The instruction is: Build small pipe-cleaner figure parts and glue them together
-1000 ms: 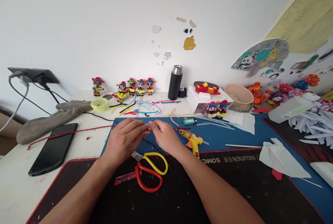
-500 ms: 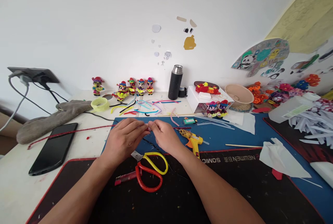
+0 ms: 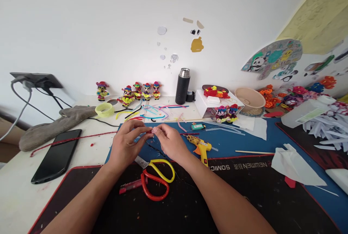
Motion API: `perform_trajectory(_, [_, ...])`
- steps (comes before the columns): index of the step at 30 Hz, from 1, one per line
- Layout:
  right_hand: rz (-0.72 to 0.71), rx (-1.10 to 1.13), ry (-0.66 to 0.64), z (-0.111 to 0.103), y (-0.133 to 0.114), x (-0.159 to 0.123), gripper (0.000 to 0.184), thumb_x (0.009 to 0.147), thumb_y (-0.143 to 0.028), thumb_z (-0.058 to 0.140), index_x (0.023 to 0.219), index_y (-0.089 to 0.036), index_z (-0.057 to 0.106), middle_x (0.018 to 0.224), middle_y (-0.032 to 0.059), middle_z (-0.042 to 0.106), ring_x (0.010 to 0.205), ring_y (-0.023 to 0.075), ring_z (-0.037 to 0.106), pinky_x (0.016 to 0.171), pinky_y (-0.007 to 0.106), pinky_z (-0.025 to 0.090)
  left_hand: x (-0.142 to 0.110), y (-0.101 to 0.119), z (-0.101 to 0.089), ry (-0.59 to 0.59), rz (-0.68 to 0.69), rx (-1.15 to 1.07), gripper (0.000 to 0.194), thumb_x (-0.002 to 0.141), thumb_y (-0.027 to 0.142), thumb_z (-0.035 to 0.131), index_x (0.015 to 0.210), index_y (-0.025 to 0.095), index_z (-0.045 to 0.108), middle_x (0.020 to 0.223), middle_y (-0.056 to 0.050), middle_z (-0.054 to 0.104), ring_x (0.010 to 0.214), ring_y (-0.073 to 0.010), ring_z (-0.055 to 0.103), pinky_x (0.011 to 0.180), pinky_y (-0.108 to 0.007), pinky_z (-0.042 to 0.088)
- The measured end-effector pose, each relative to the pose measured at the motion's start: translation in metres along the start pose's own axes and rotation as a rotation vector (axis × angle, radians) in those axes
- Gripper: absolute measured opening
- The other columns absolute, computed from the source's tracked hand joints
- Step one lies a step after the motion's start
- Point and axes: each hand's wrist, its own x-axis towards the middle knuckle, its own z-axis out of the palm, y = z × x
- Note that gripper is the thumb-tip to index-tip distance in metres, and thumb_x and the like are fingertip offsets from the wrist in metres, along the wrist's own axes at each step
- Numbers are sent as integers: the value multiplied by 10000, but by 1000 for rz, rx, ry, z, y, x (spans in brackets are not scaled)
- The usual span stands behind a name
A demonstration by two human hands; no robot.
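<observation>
Where left hand [image 3: 125, 142] meets right hand [image 3: 170, 141], red strand [image 3: 95, 135] extends leftward.

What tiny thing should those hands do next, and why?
Maybe a small twist with the right hand while the left hand grips: they pinch close together, seemingly on the red stem, which stretches from over the phone to the left hand. The pinched spot is mostly hidden, so that's just a guess.

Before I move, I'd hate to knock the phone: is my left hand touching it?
Apart: the head view shows white tabletop between left hand and phone.
</observation>
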Motion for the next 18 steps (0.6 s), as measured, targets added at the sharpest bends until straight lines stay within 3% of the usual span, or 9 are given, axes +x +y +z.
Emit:
perform_trajectory(9, [-58, -7, 23, -1, -4, 1, 334, 1058, -482, 557, 1026, -189, 713, 814, 12, 701, 724, 164, 625, 659, 265, 417, -1, -3, 1, -27, -111, -102, 81, 985, 204, 716, 1032, 219, 779, 966, -45, 769, 900, -201, 719, 831, -313, 565])
perform_trajectory(18, [54, 134, -42, 3, 2, 3, 278, 1067, -455, 553, 1063, -201, 665, 583, -67, 523, 455, 120, 488, 507, 244, 368, -1, 1, 2, -25, -54, -65, 96, 999, 194, 687, 1034, 209, 776, 949, -52, 762, 866, -193, 706, 813, -312, 563])
